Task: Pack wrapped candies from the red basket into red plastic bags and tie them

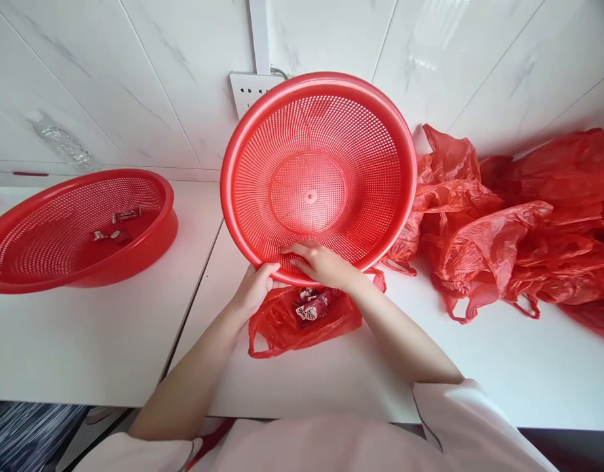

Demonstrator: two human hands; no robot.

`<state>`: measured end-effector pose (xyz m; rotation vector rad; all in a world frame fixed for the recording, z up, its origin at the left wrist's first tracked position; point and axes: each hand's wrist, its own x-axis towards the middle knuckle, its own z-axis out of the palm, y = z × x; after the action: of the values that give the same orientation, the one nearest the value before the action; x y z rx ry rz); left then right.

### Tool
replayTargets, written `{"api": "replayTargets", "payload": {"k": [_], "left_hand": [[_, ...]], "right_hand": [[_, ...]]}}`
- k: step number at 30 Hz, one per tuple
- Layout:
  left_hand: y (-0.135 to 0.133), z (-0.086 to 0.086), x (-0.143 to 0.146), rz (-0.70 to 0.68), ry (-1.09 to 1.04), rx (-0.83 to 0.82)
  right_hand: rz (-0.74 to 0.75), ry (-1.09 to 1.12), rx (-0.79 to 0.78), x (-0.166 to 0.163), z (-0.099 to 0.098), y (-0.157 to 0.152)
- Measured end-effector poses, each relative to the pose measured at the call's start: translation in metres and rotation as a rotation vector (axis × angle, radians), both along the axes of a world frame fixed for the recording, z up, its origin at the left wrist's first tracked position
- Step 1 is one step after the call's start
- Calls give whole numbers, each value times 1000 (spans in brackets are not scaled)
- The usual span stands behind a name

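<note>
A round red plastic mesh basket [309, 196] is tipped up on its side, its inner bottom facing me. My left hand [255, 286] grips the rim at the lower left, thumb over the edge and the other fingers hidden behind it. Reaching over the lower rim, my right hand [321, 263] lies against the inner wall with fingers stretched out and apart, holding nothing visible. Below the basket, an open red plastic bag [282, 331] lies on the table. In its mouth are small dark red snack packets [312, 311] with white print, partly hidden by the rim.
At the left, a second red basket [154, 252] leans tilted and holds a few small packets [113, 236]. A heap of red plastic bags [483, 249] covers the right side of the white table [198, 367]. Behind are a tiled wall, a power socket [245, 92] and a clear plastic bottle [63, 139].
</note>
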<state>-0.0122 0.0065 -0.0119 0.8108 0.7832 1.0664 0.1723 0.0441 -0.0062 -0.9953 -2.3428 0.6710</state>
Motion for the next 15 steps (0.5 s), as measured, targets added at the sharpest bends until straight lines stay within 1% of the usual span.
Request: {"api": "replayTargets", "payload": {"k": [3, 5, 7, 9, 11, 13, 15], "left_hand": [[4, 0, -2, 22, -4, 17], [8, 0, -6, 53, 33, 17], [13, 1, -10, 108, 80, 17], [18, 2, -15, 176, 112, 19], [21, 2, -20, 226, 123, 22], [24, 3, -24, 246, 113, 29], [25, 3, -28, 257, 102, 30]], "right_hand": [[-20, 30, -5, 8, 1, 7], [22, 42, -34, 16, 7, 11], [111, 66, -101, 26, 19, 11], [225, 92, -210, 34, 35, 6], [351, 69, -328, 41, 50, 0], [457, -1, -439, 44, 59, -6], [491, -58, -514, 46, 61, -10]]}}
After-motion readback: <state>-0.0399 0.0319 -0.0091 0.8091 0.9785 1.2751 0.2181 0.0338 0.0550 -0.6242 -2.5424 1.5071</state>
